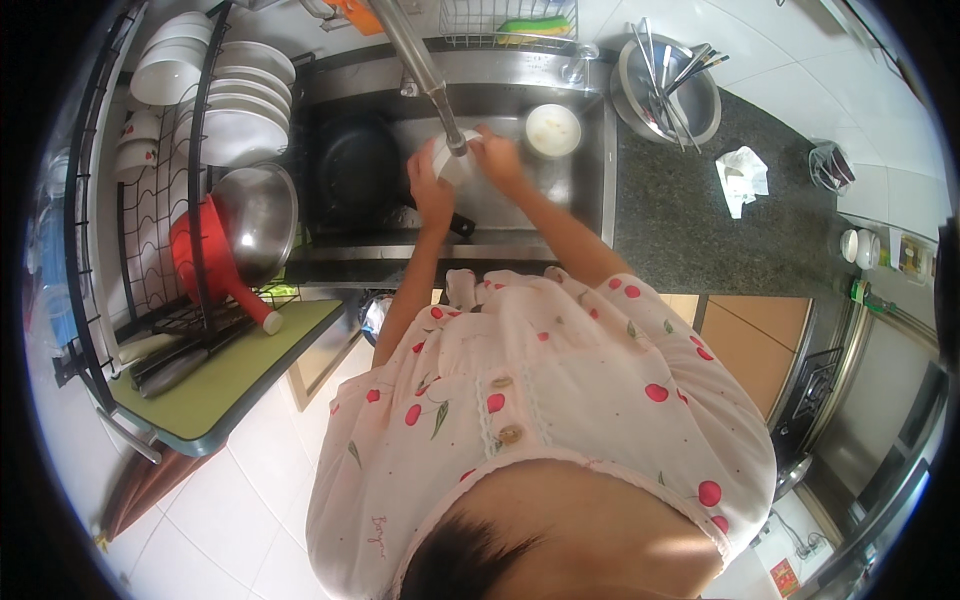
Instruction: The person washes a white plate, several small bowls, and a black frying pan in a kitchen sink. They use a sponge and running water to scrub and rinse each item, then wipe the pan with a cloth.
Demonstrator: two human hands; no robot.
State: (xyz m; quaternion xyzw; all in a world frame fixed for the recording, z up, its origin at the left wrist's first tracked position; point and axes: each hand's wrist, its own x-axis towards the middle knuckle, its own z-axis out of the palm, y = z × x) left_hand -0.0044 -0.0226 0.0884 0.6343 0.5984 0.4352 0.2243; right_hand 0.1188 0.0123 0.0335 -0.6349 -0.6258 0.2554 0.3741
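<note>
Beneath the faucet (450, 124), a white bowl (452, 166) is held over the stainless steel sink (525, 214). My left hand (431, 187) grips its left side, and my right hand (497, 159) holds the right side near the spout. The spout covers part of the bowl. Another white bowl (553, 130), with food residue inside, sits at the right of the basin. On the left lies a black frying pan (358, 161); its handle (462, 225) passes behind my left wrist.
A metal pot (705, 112) with chopsticks and utensils stands on the granite counter (697, 232), near a crumpled tissue (742, 180). At left, a black dish rack (196, 225) holds plates (232, 137), bowls and a red ladle (206, 259). A sponge (534, 30) rests in a wire basket (465, 19).
</note>
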